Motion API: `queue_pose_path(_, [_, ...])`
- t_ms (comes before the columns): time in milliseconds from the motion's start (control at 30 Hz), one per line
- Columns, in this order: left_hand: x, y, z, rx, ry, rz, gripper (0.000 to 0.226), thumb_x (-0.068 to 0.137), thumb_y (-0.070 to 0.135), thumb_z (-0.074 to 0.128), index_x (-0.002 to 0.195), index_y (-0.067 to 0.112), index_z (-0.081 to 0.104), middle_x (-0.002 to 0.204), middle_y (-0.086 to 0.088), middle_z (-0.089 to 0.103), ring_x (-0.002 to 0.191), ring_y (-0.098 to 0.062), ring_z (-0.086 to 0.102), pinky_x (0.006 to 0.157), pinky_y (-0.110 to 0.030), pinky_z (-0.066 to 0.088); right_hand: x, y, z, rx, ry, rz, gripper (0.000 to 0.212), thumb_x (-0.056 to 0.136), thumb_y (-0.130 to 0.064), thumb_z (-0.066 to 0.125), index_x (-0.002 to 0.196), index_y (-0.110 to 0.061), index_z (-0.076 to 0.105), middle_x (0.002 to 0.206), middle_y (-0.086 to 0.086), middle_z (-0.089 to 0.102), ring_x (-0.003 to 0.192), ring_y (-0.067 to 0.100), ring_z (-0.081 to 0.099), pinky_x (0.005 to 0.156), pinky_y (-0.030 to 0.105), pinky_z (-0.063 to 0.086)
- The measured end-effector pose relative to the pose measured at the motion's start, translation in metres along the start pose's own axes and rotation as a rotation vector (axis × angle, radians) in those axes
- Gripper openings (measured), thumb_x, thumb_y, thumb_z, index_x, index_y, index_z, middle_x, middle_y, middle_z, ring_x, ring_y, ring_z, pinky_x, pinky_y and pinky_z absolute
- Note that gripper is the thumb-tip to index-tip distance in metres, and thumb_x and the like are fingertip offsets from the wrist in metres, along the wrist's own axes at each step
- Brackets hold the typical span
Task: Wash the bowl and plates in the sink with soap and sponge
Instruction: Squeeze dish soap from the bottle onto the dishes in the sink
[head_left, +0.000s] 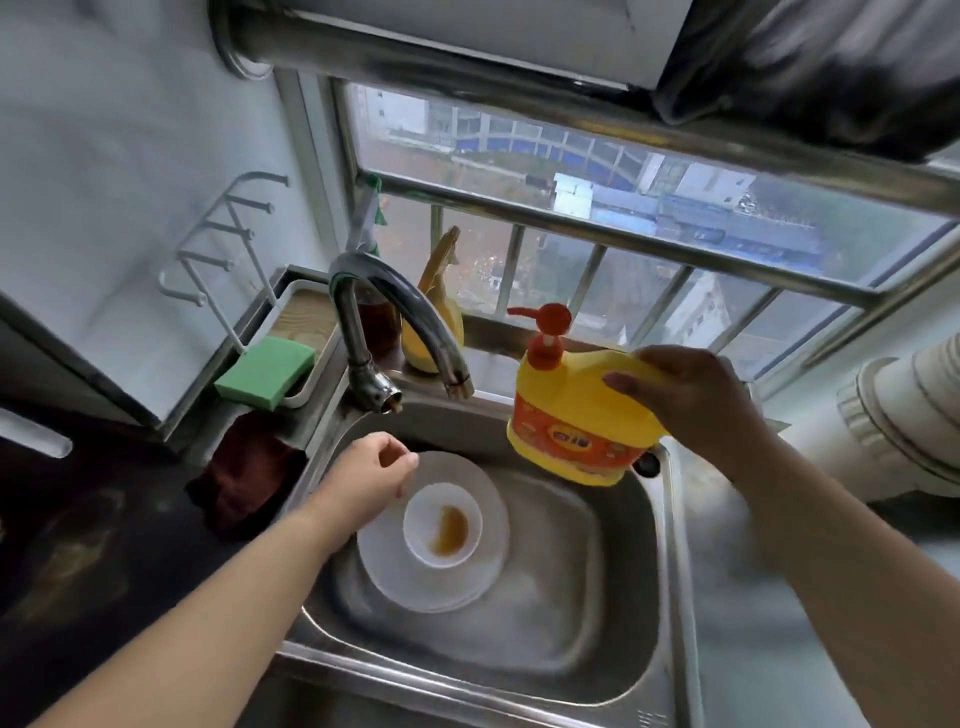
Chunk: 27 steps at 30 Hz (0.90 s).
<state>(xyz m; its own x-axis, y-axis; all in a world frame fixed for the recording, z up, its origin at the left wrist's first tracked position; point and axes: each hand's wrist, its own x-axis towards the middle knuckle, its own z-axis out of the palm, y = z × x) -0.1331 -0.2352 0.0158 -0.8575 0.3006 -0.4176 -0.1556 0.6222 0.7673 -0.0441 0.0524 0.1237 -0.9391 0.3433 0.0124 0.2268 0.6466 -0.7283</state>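
Over one bowl (442, 525) on stacked plates (431, 577), right hand (685, 400) grips one soap bottle (576, 415); left hand (369, 478) loosely curled.

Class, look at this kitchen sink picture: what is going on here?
A person stands at a steel sink. The right hand holds a yellow soap bottle above the basin. The left hand hovers over a stained bowl sitting on stacked plates. The green sponge lies untouched beside the tap.
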Motion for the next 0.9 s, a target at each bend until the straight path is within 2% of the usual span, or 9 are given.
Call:
queue_pose_path(100, [-0.004, 0.010, -0.016, 0.070, 0.012, 0.063, 0.011, 0.091, 0.023, 0.059, 0.083, 0.016, 0.061, 0.076, -0.008, 0.070, 0.075, -0.024, 0.066, 0.078, -0.042, 0.054, 0.045, -0.010, 0.003, -0.049, 0.018, -0.082, 0.030, 0.087, -0.036, 0.064, 0.103, -0.011, 0.068, 0.088, 0.000, 0.065, 0.080, 0.014, 0.062, 0.072, 0.024, 0.053])
queue_pose_path(167, [-0.008, 0.014, -0.024, 0.118, 0.005, 0.082, 0.009, 0.091, 0.024, 0.058, 0.084, 0.018, 0.061, 0.077, -0.005, 0.070, 0.073, -0.020, 0.066, 0.076, -0.038, 0.053, 0.067, -0.010, 0.008, -0.043, -0.024, -0.105, 0.033, 0.089, -0.040, 0.062, 0.105, -0.011, 0.065, 0.095, 0.005, 0.066, 0.089, 0.024, 0.064, 0.082, 0.042, 0.056])
queue_pose_path(233, [-0.013, 0.016, -0.029, 0.123, 0.003, 0.083, 0.009, 0.092, 0.023, 0.058, 0.085, 0.017, 0.061, 0.079, -0.005, 0.069, 0.071, -0.018, 0.066, 0.074, -0.035, 0.052, 0.083, -0.011, 0.015, 0.013, -0.060, -0.095, 0.035, 0.090, -0.043, 0.058, 0.108, -0.013, 0.062, 0.100, 0.008, 0.064, 0.094, 0.028, 0.063, 0.085, 0.049, 0.055])
queue_pose_path(367, [-0.020, 0.015, -0.034, 0.130, 0.031, 0.075, 0.009, 0.091, 0.022, 0.058, 0.085, 0.017, 0.062, 0.078, -0.003, 0.069, 0.071, -0.016, 0.066, 0.074, -0.030, 0.050, 0.107, -0.011, 0.030, -0.071, -0.013, -0.109, 0.036, 0.094, -0.033, 0.055, 0.119, -0.008, 0.059, 0.103, 0.002, 0.053, 0.096, 0.020, 0.053, 0.082, 0.030, 0.044])
queue_pose_path(500, [-0.023, 0.007, -0.036, 0.133, 0.022, 0.053, 0.009, 0.091, 0.023, 0.059, 0.084, 0.019, 0.062, 0.076, -0.001, 0.070, 0.071, -0.015, 0.067, 0.077, -0.035, 0.053, 0.119, -0.013, 0.035, -0.048, -0.026, -0.024, 0.042, 0.091, -0.039, 0.058, 0.122, -0.011, 0.058, 0.107, 0.003, 0.054, 0.098, 0.020, 0.053, 0.087, 0.033, 0.047])
queue_pose_path(567, [-0.024, 0.003, -0.036, 0.107, 0.037, 0.051, 0.009, 0.091, 0.020, 0.060, 0.083, 0.017, 0.062, 0.074, -0.002, 0.070, 0.068, -0.016, 0.067, 0.077, -0.038, 0.055, 0.121, -0.011, 0.032, -0.119, -0.003, -0.055, 0.037, 0.092, -0.041, 0.057, 0.111, -0.009, 0.062, 0.096, 0.004, 0.057, 0.091, 0.024, 0.057, 0.080, 0.033, 0.048])
queue_pose_path(633, [-0.025, -0.001, -0.035, 0.085, 0.056, 0.043, 0.009, 0.090, 0.016, 0.061, 0.082, 0.014, 0.063, 0.072, -0.003, 0.070, 0.064, -0.015, 0.068, 0.075, -0.037, 0.056, 0.119, -0.008, 0.024, -0.291, 0.111, -0.123, 0.040, 0.093, -0.045, 0.053, 0.100, -0.007, 0.062, 0.085, 0.004, 0.057, 0.081, 0.025, 0.058, 0.069, 0.030, 0.042])
queue_pose_path(733, [-0.027, -0.006, -0.031, 0.068, 0.058, 0.031, 0.010, 0.091, 0.013, 0.060, 0.081, 0.013, 0.063, 0.072, -0.003, 0.069, 0.060, -0.012, 0.066, 0.070, -0.031, 0.054, 0.115, 0.007, 0.006, -0.392, 0.232, -0.094, 0.048, 0.094, -0.050, 0.048, 0.101, -0.004, 0.060, 0.086, 0.007, 0.059, 0.080, 0.024, 0.057, 0.067, 0.030, 0.041])
queue_pose_path(900, [-0.027, -0.005, -0.020, 0.082, 0.013, 0.041, 0.010, 0.091, 0.014, 0.059, 0.083, 0.011, 0.063, 0.076, -0.007, 0.069, 0.060, -0.013, 0.066, 0.067, -0.030, 0.052, 0.096, 0.040, -0.018, -0.297, 0.171, 0.060, 0.043, 0.096, -0.044, 0.049, 0.108, -0.004, 0.059, 0.095, 0.013, 0.062, 0.085, 0.028, 0.059, 0.069, 0.031, 0.042])
